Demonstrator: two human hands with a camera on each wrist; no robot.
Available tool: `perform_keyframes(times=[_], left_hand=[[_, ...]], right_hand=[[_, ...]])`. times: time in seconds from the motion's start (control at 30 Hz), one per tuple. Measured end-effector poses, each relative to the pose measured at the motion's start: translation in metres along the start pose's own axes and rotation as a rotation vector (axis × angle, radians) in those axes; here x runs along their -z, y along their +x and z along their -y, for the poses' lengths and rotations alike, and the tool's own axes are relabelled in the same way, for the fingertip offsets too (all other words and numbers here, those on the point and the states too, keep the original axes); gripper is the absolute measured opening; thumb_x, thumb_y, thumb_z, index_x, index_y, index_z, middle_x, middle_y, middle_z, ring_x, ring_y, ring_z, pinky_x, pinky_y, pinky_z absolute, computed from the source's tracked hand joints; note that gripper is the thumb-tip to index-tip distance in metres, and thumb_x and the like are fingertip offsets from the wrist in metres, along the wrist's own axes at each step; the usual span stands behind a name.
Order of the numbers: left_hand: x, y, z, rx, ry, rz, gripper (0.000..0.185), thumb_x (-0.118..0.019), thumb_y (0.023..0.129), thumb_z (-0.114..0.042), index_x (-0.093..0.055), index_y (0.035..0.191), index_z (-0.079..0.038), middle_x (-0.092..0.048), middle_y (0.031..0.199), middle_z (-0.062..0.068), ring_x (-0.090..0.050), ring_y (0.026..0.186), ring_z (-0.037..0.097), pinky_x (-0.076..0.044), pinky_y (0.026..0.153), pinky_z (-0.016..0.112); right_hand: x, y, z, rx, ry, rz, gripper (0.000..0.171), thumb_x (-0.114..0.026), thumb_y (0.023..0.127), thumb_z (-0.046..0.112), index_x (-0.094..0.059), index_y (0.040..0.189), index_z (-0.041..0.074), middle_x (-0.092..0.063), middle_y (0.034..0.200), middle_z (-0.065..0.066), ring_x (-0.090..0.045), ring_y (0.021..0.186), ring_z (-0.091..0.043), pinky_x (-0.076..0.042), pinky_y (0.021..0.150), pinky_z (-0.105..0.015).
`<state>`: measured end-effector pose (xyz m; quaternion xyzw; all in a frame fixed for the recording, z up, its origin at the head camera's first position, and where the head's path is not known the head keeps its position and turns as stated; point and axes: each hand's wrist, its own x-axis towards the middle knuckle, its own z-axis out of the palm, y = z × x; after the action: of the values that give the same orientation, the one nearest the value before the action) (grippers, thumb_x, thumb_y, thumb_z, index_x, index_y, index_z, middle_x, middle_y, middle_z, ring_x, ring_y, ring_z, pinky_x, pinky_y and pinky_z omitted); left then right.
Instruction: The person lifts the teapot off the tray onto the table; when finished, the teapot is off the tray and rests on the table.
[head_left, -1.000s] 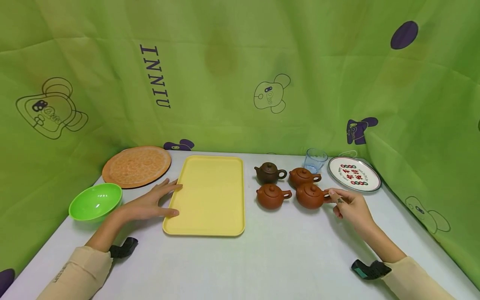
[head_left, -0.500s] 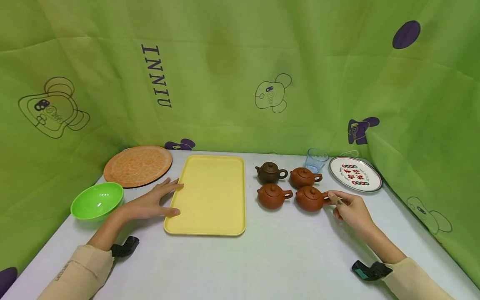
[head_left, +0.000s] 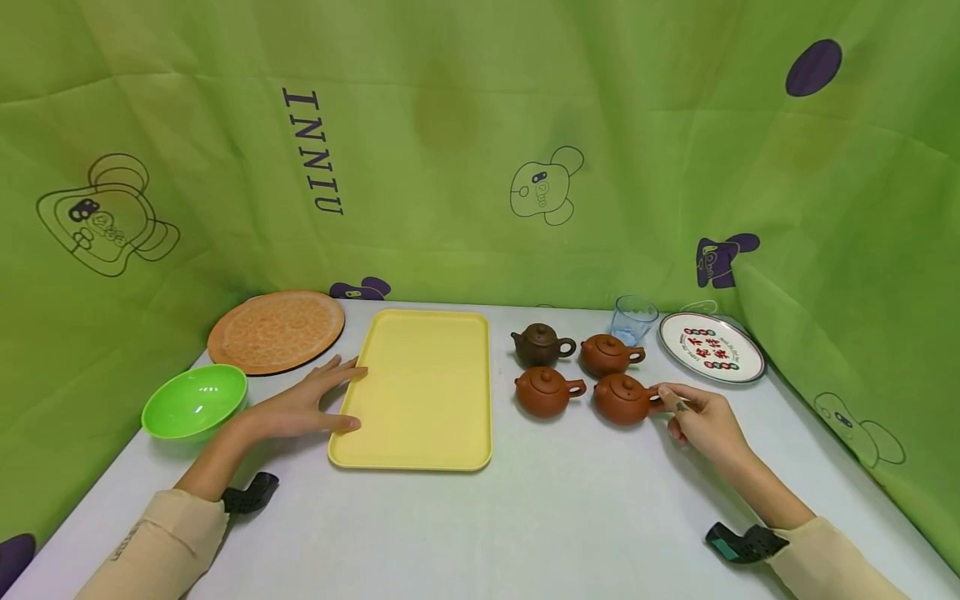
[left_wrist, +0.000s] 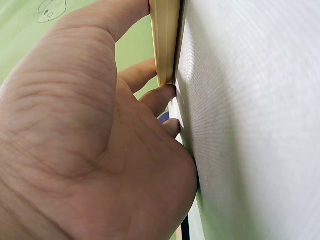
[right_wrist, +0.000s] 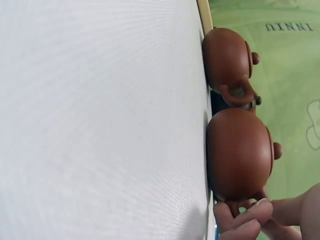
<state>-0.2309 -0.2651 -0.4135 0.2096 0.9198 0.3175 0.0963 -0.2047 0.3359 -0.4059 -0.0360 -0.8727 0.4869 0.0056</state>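
In the head view my right hand [head_left: 703, 425] pinches the loop handle of a reddish-brown clay teapot [head_left: 621, 398], which stands upright on the table. The right wrist view shows fingertips [right_wrist: 245, 220] at that handle. Left of it stands a similar reddish-brown teapot [head_left: 543, 392]. Behind these two are a third reddish-brown teapot [head_left: 603, 356] and a dark brown teapot [head_left: 538, 345]. My left hand [head_left: 296, 404], its fingers spread, touches the left edge of a yellow rectangular tray [head_left: 414, 392]. Seen from the left wrist, the thumb and fingers reach the tray's side [left_wrist: 164, 45].
A green bowl [head_left: 195, 402] sits beside my left forearm, with a round orange-brown mat [head_left: 276, 332] behind it. A clear bluish glass [head_left: 632, 321] and a white plate with red characters [head_left: 711, 347] stand at the back right. Green cloth [head_left: 450, 150] walls the table.
The teapot in my right hand has shifted very slightly towards the front of the table. My left hand and the tray keep their places; the head view has moved a little.
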Motion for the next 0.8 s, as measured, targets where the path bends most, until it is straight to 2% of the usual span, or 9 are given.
perform_keyframes(times=[0.8], left_hand=[[-0.0019, -0.0002, 0.0005, -0.015, 0.002, -0.008, 0.089, -0.080, 0.092, -0.046, -0.041, 0.162, -0.010, -0.019, 0.176, 0.024, -0.001, 0.163, 0.055, -0.002, 0.124, 0.082]], right_hand=[[0.0023, -0.0002, -0.0015, 0.008, -0.026, 0.017, 0.052, -0.055, 0.111, 0.041, -0.062, 0.144, 0.001, -0.082, 0.095, 0.003, -0.057, 0.058, -0.007, -0.051, 0.053, -0.026]])
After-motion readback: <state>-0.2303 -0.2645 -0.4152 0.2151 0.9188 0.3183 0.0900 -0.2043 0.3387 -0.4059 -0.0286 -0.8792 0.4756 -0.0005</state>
